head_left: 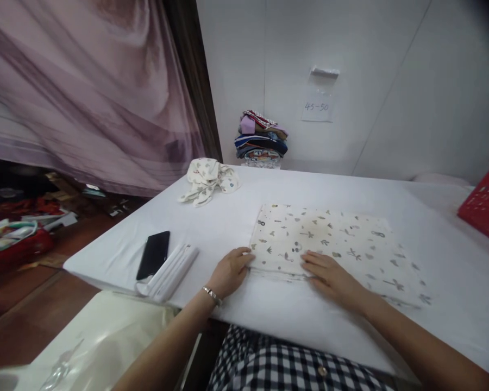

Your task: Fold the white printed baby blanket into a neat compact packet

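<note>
A white cloth [321,233] printed with small grey-green plants and animals lies folded in layers on the white table. At its near left corner is my left hand [231,270], fingers stretched out and the tips touching the edge. My right hand [330,276] rests flat on the cloth's near edge, fingers extended and slightly apart. Neither hand is closed around anything. The far side of the cloth spreads toward the right, and my right forearm passes over its near edge.
The white table [224,217] also bears a crumpled printed cloth [207,179], a black phone [154,254] and a white rolled item [173,273]. Folded clothes [261,138] are stacked against the wall. A red basket [487,201] stands at the right; a pink curtain [106,81] hangs left.
</note>
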### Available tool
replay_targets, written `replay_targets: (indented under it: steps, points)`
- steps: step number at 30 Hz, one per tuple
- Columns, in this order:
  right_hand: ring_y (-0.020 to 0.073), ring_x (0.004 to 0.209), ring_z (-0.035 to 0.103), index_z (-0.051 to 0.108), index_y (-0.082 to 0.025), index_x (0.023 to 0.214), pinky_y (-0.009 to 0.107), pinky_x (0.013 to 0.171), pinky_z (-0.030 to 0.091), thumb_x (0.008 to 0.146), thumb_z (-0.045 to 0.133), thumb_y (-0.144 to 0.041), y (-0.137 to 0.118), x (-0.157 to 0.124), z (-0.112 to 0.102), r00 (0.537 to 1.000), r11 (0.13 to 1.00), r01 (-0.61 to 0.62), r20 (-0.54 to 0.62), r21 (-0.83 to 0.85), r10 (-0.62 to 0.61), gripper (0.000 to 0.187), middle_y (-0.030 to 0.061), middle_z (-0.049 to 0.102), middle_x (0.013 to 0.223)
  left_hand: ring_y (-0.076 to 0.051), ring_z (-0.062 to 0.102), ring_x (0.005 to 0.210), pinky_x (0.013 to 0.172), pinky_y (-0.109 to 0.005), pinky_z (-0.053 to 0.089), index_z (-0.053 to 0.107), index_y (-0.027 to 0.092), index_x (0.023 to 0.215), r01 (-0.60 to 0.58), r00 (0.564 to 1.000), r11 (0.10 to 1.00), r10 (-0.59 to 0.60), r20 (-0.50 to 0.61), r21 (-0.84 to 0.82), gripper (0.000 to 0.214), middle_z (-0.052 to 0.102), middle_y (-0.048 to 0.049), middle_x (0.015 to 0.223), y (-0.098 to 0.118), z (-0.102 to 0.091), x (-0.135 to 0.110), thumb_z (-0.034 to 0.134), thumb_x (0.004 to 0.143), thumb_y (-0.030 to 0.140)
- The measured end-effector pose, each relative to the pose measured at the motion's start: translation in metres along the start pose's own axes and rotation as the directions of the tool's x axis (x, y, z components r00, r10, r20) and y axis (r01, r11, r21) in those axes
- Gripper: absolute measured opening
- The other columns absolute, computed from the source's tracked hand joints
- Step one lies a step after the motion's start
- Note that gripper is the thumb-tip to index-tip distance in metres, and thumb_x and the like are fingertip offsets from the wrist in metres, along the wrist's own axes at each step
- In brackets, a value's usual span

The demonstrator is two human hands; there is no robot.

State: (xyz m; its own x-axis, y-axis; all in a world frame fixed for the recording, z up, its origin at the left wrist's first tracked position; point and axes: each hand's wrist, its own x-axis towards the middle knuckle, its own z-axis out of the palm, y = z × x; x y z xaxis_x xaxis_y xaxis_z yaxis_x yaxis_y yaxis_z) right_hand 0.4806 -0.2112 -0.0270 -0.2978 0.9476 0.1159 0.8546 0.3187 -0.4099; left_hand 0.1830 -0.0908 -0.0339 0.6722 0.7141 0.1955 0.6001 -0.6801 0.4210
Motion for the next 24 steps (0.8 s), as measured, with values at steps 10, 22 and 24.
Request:
replay_targets:
  steps: [10,22,24]
  points:
    - [0.0222,0.115,0.050,0.064,-0.028,0.108,0.045,0.099,0.040,0.090,0.031,-0.047,0.012,-0.005,-0.008,0.975,0.957,-0.188,-0.077,0.219,0.209,0.042,0.0011,0.055,0.124,-0.013,0.056,0.100,0.087,-0.028,0.046,0.061,0.026,0.104,-0.016,0.998,0.999,0.014,-0.056,-0.047,0.034,0.055,-0.0011,0.120,0.012,-0.006,0.008,0.037,0.082,0.016]
    - [0.0233,0.124,0.038,0.050,-0.025,0.126,0.045,0.103,0.032,0.088,0.038,-0.048,-0.001,0.002,-0.002,0.991,0.988,-0.123,-0.040,0.089,0.127,0.046,0.0051,0.045,0.134,-0.007,0.055,0.069,0.070,-0.024,0.046,0.064,0.024,0.097,0.164,0.970,0.950,-0.205,-0.133,-0.266,0.030,0.055,-0.0015,0.111,0.010,0.003,-0.001,0.041,0.080,0.017]
    - [0.0235,0.121,0.041,0.047,-0.024,0.127,0.043,0.101,0.034,0.087,0.040,-0.050,-0.021,0.023,-0.002,0.996,0.993,-0.073,-0.051,0.095,0.078,0.048,0.0064,0.045,0.133,-0.007,0.053,0.066,0.066,-0.023,0.044,0.065,0.024,0.096,0.168,0.958,0.936,-0.229,-0.171,-0.311,0.029,0.058,-0.0006,0.096,0.013,0.003,0.003,0.041,0.079,0.017]
